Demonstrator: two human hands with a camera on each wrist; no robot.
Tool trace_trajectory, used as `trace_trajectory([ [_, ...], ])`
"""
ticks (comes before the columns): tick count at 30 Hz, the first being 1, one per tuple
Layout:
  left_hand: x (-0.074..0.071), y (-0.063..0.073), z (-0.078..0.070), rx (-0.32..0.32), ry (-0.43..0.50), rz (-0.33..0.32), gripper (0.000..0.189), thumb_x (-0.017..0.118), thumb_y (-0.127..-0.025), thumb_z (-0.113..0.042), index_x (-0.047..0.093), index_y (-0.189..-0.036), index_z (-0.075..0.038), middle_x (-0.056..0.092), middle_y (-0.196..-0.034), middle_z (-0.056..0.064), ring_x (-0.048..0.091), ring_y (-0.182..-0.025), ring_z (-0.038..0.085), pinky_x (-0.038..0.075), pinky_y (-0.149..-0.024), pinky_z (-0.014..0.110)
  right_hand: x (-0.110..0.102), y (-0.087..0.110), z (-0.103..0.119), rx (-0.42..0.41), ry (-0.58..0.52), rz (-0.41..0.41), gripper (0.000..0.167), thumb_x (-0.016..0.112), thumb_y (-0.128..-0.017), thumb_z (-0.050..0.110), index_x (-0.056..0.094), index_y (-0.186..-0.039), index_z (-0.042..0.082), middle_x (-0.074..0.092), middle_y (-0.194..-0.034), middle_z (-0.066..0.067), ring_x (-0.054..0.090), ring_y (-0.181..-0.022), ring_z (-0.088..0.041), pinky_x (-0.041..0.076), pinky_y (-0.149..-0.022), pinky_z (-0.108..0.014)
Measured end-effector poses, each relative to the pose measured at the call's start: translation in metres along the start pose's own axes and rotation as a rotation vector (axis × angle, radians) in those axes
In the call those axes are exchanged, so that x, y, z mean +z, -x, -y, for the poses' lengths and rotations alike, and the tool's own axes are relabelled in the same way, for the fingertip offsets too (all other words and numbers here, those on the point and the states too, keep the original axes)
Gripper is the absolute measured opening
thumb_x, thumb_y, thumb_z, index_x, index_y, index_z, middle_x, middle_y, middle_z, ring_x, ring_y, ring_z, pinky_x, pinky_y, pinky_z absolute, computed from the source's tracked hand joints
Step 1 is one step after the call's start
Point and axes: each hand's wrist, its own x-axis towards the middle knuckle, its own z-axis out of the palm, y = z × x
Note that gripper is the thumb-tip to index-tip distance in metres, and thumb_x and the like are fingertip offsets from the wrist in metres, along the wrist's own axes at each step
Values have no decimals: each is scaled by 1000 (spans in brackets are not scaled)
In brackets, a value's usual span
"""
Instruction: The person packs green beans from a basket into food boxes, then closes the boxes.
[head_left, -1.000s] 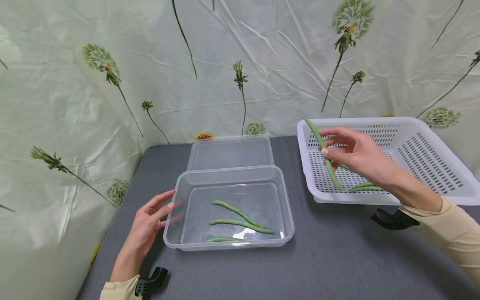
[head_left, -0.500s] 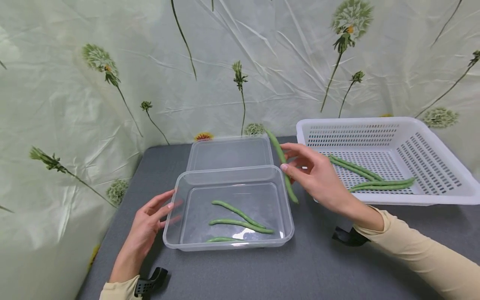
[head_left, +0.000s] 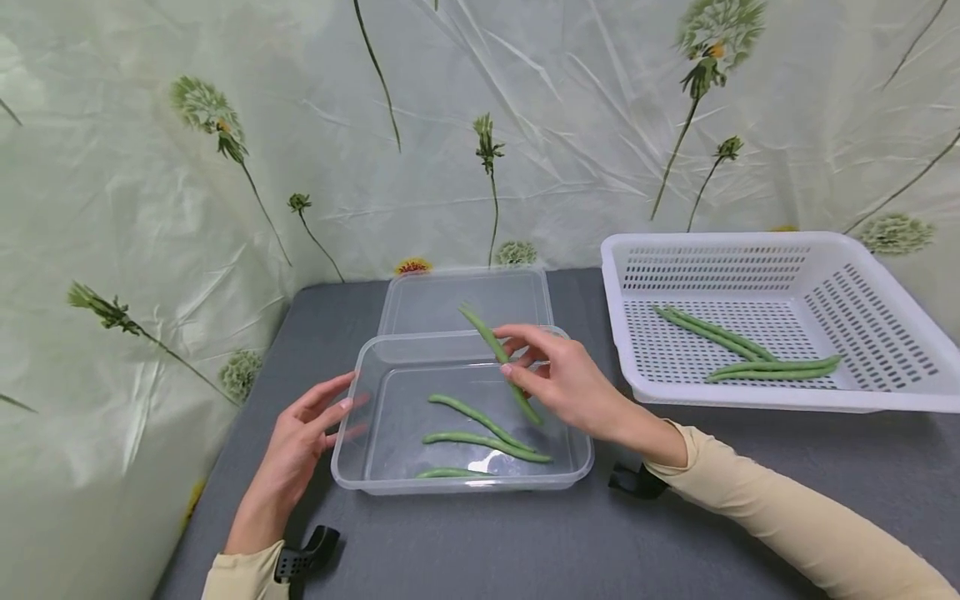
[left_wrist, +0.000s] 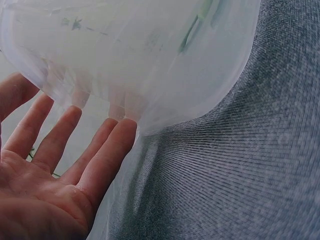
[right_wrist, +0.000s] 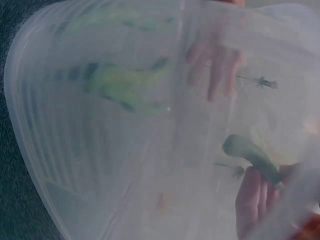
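My right hand pinches one green bean between thumb and fingertips, tilted over the right half of the clear plastic container. Through the container's wall, the right wrist view shows the pinched bean. Several green beans lie on the container's floor. At its left end, my left hand rests its fingertips against the outer wall. The left wrist view shows these fingers nearly straight and spread, tips at the wall.
To the right stands a white perforated basket holding several green beans. A flat translucent lid lies behind the container. Grey cloth covers the table, and a flower-printed sheet hangs behind it.
My right hand has carried the bean left from above the white basket to over the clear container. My left hand has stayed at the container's left wall.
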Motion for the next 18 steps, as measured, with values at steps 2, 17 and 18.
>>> trace_trajectory([
  [2,0,-1,0,-2,-1,0,46,61,-99,-12,49,-142,-2,55,-139,-2,61,-117,16,56,-85,39,3,-1,-3,-5,66,57,38,69,-93,7,61,-129,14,65,-107,-1,65,-85,-10,56,-70,-32],
  [17,0,-1,0,5,-8,-3,46,61,-99,-13,49,-141,-1,54,-139,-1,61,-117,16,56,-86,38,10,0,-15,45,219,310,33,75,-89,14,66,-121,19,65,-98,11,61,-80,-4,52,-67,-25],
  [18,0,-1,0,2,-6,-1,46,61,-99,-13,49,-142,-1,54,-139,-1,61,-117,15,56,-86,38,10,0,-15,46,214,308,34,75,-89,14,66,-122,19,66,-100,10,61,-81,-3,52,-67,-25],
])
